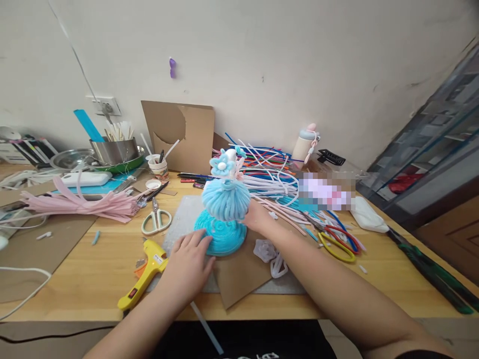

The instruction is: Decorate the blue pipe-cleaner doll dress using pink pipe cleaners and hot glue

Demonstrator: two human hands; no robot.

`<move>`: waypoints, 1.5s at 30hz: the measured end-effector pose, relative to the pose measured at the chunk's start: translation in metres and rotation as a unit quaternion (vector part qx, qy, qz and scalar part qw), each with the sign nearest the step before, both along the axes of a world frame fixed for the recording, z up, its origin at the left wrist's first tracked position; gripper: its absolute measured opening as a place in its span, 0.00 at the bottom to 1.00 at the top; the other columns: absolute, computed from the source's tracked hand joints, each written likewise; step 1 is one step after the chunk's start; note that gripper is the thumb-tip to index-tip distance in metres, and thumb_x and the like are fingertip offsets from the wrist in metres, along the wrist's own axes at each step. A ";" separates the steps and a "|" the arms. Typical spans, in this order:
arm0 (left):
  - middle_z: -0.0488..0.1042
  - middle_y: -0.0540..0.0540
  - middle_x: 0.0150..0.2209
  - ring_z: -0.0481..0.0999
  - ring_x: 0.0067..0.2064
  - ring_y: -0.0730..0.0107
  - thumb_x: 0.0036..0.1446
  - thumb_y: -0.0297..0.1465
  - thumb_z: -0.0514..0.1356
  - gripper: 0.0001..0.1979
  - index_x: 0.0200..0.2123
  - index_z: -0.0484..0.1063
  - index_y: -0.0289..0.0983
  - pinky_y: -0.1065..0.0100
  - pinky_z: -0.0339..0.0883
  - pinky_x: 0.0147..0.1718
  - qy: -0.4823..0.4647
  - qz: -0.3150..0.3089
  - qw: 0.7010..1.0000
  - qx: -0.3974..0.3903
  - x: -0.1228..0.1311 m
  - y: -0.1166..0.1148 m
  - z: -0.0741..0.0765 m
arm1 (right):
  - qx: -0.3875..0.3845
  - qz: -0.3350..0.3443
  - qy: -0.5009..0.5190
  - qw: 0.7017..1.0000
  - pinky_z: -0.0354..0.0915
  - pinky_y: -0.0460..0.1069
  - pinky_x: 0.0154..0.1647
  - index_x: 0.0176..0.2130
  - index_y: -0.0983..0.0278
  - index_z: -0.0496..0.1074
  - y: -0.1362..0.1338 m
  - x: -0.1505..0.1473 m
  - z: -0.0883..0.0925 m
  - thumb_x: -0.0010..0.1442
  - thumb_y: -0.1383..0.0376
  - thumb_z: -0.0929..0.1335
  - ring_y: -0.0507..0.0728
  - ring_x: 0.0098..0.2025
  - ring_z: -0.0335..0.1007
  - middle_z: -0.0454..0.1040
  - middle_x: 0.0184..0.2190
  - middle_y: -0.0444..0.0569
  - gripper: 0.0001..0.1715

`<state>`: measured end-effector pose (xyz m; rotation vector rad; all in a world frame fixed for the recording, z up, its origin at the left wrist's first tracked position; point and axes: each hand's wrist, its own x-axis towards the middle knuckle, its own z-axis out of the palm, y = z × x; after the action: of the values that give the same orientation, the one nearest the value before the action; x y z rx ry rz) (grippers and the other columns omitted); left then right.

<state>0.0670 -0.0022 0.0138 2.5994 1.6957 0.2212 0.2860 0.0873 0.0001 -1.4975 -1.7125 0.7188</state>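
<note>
A blue pipe-cleaner craft stands upright in the middle: a coiled round base [224, 242], a pleated light-blue puff [226, 199] above it, and blue and white fuzzy flowers [223, 163] on top. At the base's left edge rests my left hand [192, 257], fingers stretched out and touching the blue coils. My right hand [255, 217] reaches in from the right beside the puff; its fingers are mostly hidden behind the craft. Just right of the base lie a white fuzzy star-like piece [265, 250] and a bent white loop [279, 266] on cardboard [239, 284].
A yellow glue gun [149, 271] and cream-handled scissors [156, 222] lie at left, near a pink pipe-cleaner bundle [82, 202]. Many coloured pipe cleaners [262, 184] spread behind. Yellow-handled scissors [337, 247] and green-handled shears [430, 269] lie right. Cardboard [200, 139] leans on the wall.
</note>
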 end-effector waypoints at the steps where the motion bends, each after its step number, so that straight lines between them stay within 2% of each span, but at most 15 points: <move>1: 0.65 0.41 0.59 0.63 0.58 0.54 0.57 0.35 0.54 0.20 0.53 0.68 0.39 0.53 0.50 0.57 -0.002 -0.010 1.000 -0.001 0.000 0.001 -0.002 | 0.008 -0.010 -0.016 1.000 0.56 0.48 0.33 0.31 0.63 0.70 0.000 -0.002 0.001 0.45 0.62 0.71 0.55 0.32 0.64 0.71 0.30 0.45 0.11; 4: 0.68 0.42 0.57 0.66 0.56 0.55 0.57 0.35 0.55 0.20 0.52 0.69 0.38 0.52 0.49 0.59 0.000 -0.012 1.000 0.002 0.001 0.003 -0.003 | 0.028 -0.040 -0.058 0.997 0.54 0.47 0.31 0.30 0.63 0.71 0.000 -0.008 0.003 0.48 0.58 0.70 0.55 0.31 0.63 0.71 0.29 0.46 0.11; 11: 0.74 0.43 0.51 0.71 0.52 0.56 0.57 0.33 0.55 0.17 0.49 0.71 0.37 0.51 0.53 0.58 0.032 -0.015 0.999 0.017 0.004 0.001 0.004 | 0.037 -0.067 -0.090 0.993 0.53 0.46 0.28 0.28 0.64 0.72 0.011 -0.004 0.001 0.53 0.61 0.66 0.54 0.27 0.64 0.72 0.24 0.46 0.09; 17: 0.71 0.44 0.54 0.70 0.54 0.58 0.57 0.32 0.54 0.17 0.50 0.71 0.38 0.51 0.53 0.59 0.033 -0.022 0.999 0.031 0.004 0.002 0.001 | 0.036 -0.052 -0.097 0.993 0.53 0.45 0.27 0.30 0.64 0.72 0.016 0.000 -0.003 0.50 0.64 0.67 0.53 0.28 0.65 0.73 0.26 0.45 0.06; 21: 0.71 0.44 0.55 0.69 0.55 0.59 0.57 0.32 0.54 0.17 0.50 0.70 0.38 0.51 0.53 0.58 0.032 -0.021 0.999 0.038 0.004 0.002 -0.002 | 0.033 -0.049 -0.105 0.993 0.52 0.45 0.26 0.34 0.62 0.72 0.016 -0.005 -0.005 0.47 0.59 0.70 0.53 0.27 0.64 0.73 0.27 0.43 0.13; 23: 0.71 0.44 0.54 0.69 0.55 0.59 0.57 0.32 0.55 0.17 0.50 0.70 0.38 0.51 0.53 0.59 0.032 -0.018 0.998 0.042 0.004 0.002 -0.002 | 0.030 -0.060 -0.112 0.991 0.51 0.45 0.25 0.32 0.62 0.71 0.017 -0.007 -0.005 0.47 0.56 0.70 0.53 0.26 0.64 0.73 0.26 0.44 0.13; 26: 0.73 0.42 0.53 0.71 0.53 0.57 0.56 0.32 0.55 0.17 0.50 0.71 0.37 0.51 0.54 0.58 0.039 -0.018 0.998 0.053 0.005 0.001 -0.002 | 0.026 -0.078 -0.119 0.989 0.49 0.46 0.24 0.26 0.63 0.70 0.017 -0.009 -0.005 0.49 0.57 0.68 0.53 0.24 0.63 0.71 0.22 0.46 0.11; 30: 0.76 0.41 0.47 0.73 0.49 0.55 0.56 0.32 0.56 0.15 0.47 0.72 0.38 0.50 0.57 0.56 0.054 -0.013 0.997 0.063 0.006 0.000 -0.002 | 0.024 -0.083 -0.113 0.990 0.49 0.46 0.23 0.26 0.63 0.70 0.017 -0.007 -0.005 0.51 0.58 0.67 0.53 0.24 0.63 0.71 0.21 0.46 0.11; 36: 0.72 0.43 0.54 0.71 0.53 0.55 0.56 0.30 0.55 0.17 0.49 0.71 0.38 0.50 0.56 0.56 0.034 -0.025 0.996 0.082 0.006 0.000 -0.009 | 0.036 -0.068 -0.106 0.991 0.50 0.45 0.24 0.25 0.62 0.71 0.018 -0.009 -0.010 0.49 0.60 0.68 0.52 0.25 0.64 0.72 0.22 0.43 0.07; 45: 0.72 0.41 0.53 0.72 0.52 0.55 0.56 0.30 0.54 0.17 0.49 0.71 0.36 0.51 0.57 0.56 0.061 -0.024 0.992 0.105 0.007 -0.001 -0.012 | 0.053 -0.078 -0.114 0.989 0.49 0.46 0.25 0.24 0.63 0.70 0.022 -0.009 -0.016 0.49 0.61 0.67 0.54 0.25 0.64 0.72 0.22 0.46 0.07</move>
<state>0.0741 -0.0032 0.0020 2.8559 1.7314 0.2568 0.2773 0.1097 -0.0155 -1.6674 -1.7458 0.3808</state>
